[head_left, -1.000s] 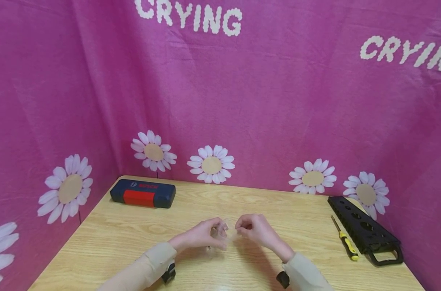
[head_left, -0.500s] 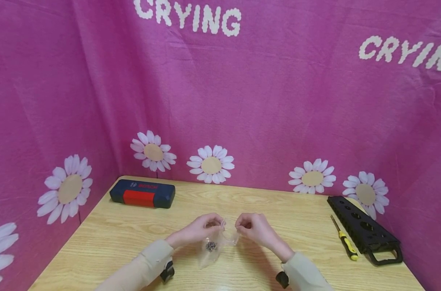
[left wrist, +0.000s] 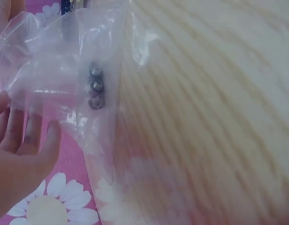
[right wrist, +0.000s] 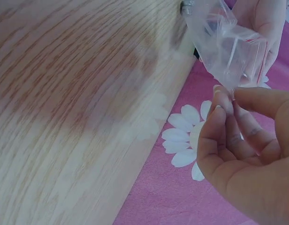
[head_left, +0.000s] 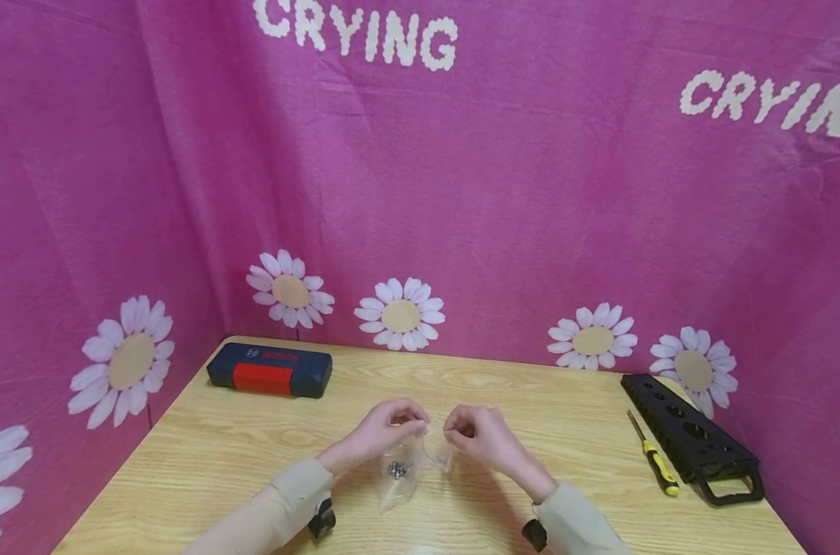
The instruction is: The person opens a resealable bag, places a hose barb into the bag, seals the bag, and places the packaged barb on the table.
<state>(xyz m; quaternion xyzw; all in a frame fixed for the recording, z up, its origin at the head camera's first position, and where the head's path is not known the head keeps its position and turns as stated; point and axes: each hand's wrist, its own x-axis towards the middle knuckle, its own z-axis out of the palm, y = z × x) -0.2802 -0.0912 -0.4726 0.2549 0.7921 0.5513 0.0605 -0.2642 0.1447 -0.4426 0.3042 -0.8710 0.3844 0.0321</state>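
A clear plastic zip bag (head_left: 396, 493) hangs between the two hands over the table. My left hand (head_left: 384, 433) pinches its upper edge from the left. From the other side my right hand (head_left: 491, 441) pinches a corner of the bag between thumb and fingertips. Small dark shiny metal pieces (left wrist: 96, 86) lie together low in the bag. In the right wrist view, a red line runs along the bag's mouth (right wrist: 262, 61), close to the left hand's fingers (right wrist: 271, 28).
A dark blue case with a red panel (head_left: 263, 378) lies at the table's back left. On the right are a yellow-and-black screwdriver (head_left: 659, 466) and a black holder with holes and a handle (head_left: 697, 439). Pink flowered cloth (head_left: 496, 231) stands behind the wooden table (head_left: 253, 455).
The bag has swung down from beside the left hand and now hangs below it with the metal pieces showing. The left hand has risen slightly; the right hand has barely moved.
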